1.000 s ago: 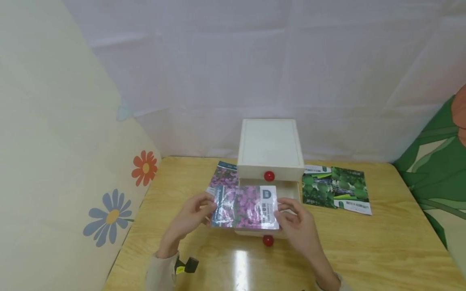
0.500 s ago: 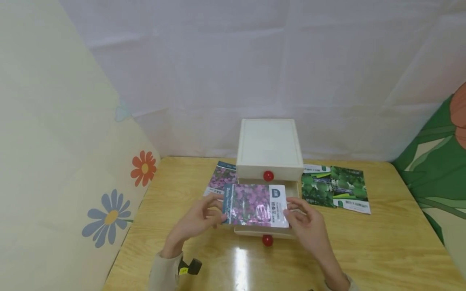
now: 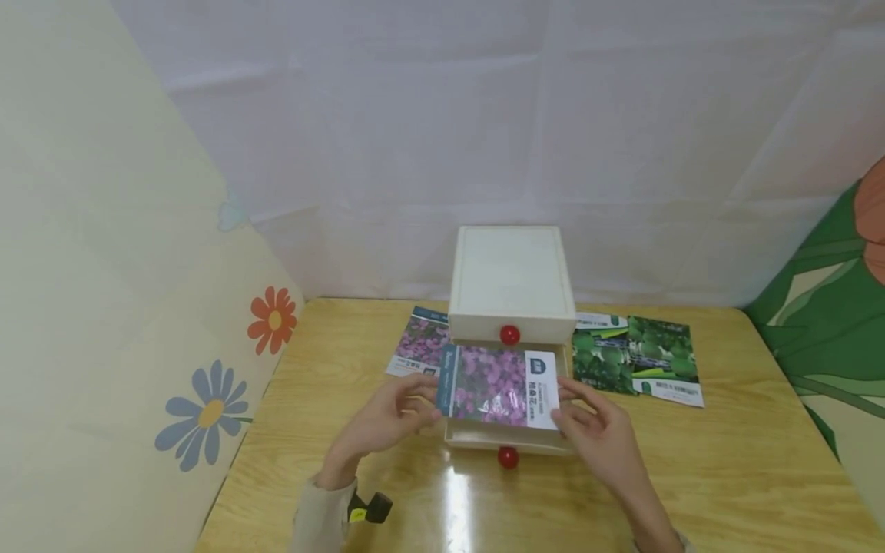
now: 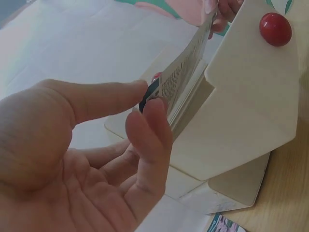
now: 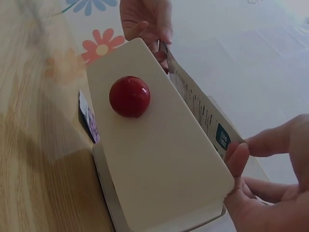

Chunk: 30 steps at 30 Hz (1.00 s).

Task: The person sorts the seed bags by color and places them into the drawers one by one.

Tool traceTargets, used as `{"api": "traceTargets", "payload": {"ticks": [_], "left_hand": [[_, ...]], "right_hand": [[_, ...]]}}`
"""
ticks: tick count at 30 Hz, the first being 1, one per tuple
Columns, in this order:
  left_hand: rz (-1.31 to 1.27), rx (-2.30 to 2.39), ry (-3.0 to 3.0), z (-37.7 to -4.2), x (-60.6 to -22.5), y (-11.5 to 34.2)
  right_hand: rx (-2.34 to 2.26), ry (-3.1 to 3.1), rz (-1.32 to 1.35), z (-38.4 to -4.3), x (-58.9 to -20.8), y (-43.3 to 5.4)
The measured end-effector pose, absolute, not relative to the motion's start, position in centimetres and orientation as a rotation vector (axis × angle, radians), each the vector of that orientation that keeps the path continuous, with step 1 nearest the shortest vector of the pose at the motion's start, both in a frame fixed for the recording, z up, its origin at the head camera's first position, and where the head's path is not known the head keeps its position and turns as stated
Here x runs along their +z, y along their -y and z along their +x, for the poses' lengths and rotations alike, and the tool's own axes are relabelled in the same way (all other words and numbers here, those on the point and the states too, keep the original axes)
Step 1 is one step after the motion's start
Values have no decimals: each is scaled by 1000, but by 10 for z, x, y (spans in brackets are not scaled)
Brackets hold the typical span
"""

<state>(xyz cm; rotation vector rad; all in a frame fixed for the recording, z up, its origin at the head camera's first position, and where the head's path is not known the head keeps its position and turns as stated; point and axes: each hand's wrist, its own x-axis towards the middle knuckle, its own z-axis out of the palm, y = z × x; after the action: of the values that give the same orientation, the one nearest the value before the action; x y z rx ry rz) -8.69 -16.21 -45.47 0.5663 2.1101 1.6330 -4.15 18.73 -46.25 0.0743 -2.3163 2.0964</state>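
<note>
A seed packet (image 3: 494, 388) with pink flowers is held flat over the pulled-out lower drawer (image 3: 484, 439) of a small white cabinet (image 3: 510, 273). My left hand (image 3: 387, 415) pinches its dark blue end between thumb and fingers, as the left wrist view shows. At the white end, my right hand (image 3: 598, 430) pinches it the same way. In the right wrist view the packet's printed back (image 5: 203, 108) runs just above the drawer front (image 5: 159, 159), and the right fingers touch or nearly touch the drawer's corner. The packet hides most of the drawer's inside.
Another pink-flower packet (image 3: 419, 342) lies on the wooden table (image 3: 346, 338) left of the cabinet. Green-leaf packets (image 3: 664, 357) lie on the right. Red knobs (image 3: 508, 458) stick out from both drawer fronts. A white cloth (image 3: 415, 138) hangs behind.
Both hands have carried the packet to the right, bringing it centrally over the drawer. It now looks flatter and smoother, less bent than before. The cabinet and other packets stay put.
</note>
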Motion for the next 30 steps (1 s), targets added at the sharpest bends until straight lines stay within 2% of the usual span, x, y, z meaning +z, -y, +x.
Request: {"api": "traceTargets", "payload": {"ticks": [8, 18, 30], "left_hand": [[456, 1603, -2164, -89, -454, 154], [441, 1623, -2141, -94, -456, 145], [399, 1593, -2172, -97, -458, 141]], "right_hand": [[2191, 2270, 239, -43, -462, -196], [2166, 2348, 79, -49, -458, -200], [2143, 2350, 13, -53, -463, -202]]}}
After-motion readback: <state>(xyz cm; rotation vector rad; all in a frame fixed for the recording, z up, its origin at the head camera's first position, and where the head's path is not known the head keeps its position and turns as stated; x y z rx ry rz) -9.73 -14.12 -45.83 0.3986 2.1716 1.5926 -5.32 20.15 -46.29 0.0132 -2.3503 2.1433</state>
